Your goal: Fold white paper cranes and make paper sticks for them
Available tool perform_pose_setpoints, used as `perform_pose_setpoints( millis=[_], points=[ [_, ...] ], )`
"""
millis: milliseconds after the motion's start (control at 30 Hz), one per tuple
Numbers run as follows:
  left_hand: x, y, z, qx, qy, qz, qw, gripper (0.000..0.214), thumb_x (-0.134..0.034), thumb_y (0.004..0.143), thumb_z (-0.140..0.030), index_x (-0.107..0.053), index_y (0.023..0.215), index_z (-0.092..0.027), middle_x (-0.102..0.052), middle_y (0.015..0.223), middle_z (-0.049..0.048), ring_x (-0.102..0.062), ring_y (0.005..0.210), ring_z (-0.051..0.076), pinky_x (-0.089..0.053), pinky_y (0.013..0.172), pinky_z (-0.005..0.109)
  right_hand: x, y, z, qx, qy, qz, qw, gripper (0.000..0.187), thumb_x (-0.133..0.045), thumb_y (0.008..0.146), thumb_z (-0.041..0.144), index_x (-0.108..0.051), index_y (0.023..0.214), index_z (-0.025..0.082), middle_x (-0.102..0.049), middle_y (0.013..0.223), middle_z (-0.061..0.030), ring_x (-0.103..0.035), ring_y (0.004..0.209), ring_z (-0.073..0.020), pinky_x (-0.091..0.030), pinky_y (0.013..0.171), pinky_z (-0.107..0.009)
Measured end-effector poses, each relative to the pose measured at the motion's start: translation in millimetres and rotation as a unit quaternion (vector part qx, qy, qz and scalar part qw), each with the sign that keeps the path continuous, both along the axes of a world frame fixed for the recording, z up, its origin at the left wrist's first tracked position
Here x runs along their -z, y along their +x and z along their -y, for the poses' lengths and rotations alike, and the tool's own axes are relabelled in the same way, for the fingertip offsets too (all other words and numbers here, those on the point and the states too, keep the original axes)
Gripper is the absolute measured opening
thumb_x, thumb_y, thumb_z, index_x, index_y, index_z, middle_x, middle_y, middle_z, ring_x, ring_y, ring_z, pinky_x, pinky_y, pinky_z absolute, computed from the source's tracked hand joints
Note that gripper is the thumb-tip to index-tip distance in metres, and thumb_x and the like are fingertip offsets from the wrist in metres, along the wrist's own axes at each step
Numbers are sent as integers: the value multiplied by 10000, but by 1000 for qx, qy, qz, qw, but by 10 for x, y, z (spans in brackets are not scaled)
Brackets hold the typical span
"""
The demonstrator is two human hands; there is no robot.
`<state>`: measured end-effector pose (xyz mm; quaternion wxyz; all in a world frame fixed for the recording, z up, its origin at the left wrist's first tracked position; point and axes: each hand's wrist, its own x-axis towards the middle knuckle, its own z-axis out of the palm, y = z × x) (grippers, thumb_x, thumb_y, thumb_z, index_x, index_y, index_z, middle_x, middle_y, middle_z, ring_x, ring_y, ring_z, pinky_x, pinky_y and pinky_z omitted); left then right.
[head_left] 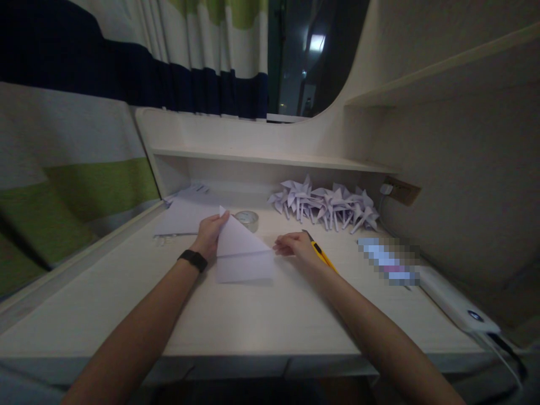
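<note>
A white sheet of paper [240, 239] is folded so that a triangular flap lies over a rectangular strip at its near side. My left hand [208, 236], with a black band on its wrist, grips the paper's left edge, thumb on top near the upper point. At the paper's right corner is my right hand [293, 246], its fingers loosely bent and apart, fingertips beside the edge; whether they touch it is hard to tell. A yellow utility knife [323, 256] lies just beyond my right hand, partly hidden by it. Behind the paper rests a roll of clear tape [247, 219].
A stack of white paper [183, 211] lies at the back left. Several folded paper pinwheels [329, 202] are heaped at the back right under a shelf [270, 159]. On the right are a blurred-out phone-like object [388, 261] and a white power bank [455, 301] with cables.
</note>
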<state>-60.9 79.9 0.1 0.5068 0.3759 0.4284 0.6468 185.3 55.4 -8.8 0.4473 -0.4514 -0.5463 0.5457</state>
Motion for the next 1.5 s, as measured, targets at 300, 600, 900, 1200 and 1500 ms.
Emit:
perform_pose_setpoints(
  millis=[300,600,900,1200,1500],
  points=[
    [134,472,155,124,-9,-22,992,297,-753,701,-375,-649,760,-103,-623,580,39,-554,480,129,-436,479,240,97,-58,26,-71,-6,17,997,297,-804,533,371,-681,602,109,-594,508,-6,-441,446,-88,-283,455,-231],
    [61,146,54,184,-3,-85,979,279,-807,624,-290,-657,784,-118,-658,718,46,-595,591,119,-461,572,233,-154,353,-111,-168,4,151,974,280,-784,580,366,-703,632,103,-545,477,24,-368,431,-62,-207,437,-231],
    [-50,116,173,384,23,-329,862,338,-676,764,-462,-741,795,-131,-716,764,101,-645,677,177,-493,642,272,-73,357,-94,-365,4,259,894,314,-789,566,384,-733,690,101,-565,516,29,-410,476,-70,-285,476,-210],
    [25,443,360,472,133,-506,710,206,-649,765,-328,-756,751,-152,-657,609,16,-504,524,114,-338,500,212,-22,221,-42,-382,71,298,872,240,-747,643,347,-754,732,125,-665,617,2,-532,579,-106,-385,586,-215],
    [33,493,395,461,128,-481,735,356,-580,818,-455,-725,728,-142,-590,586,-2,-431,509,103,-285,494,228,-30,173,-37,-378,115,300,868,240,-703,708,345,-759,791,127,-689,668,-2,-565,624,-120,-415,653,-230]
  ],
)
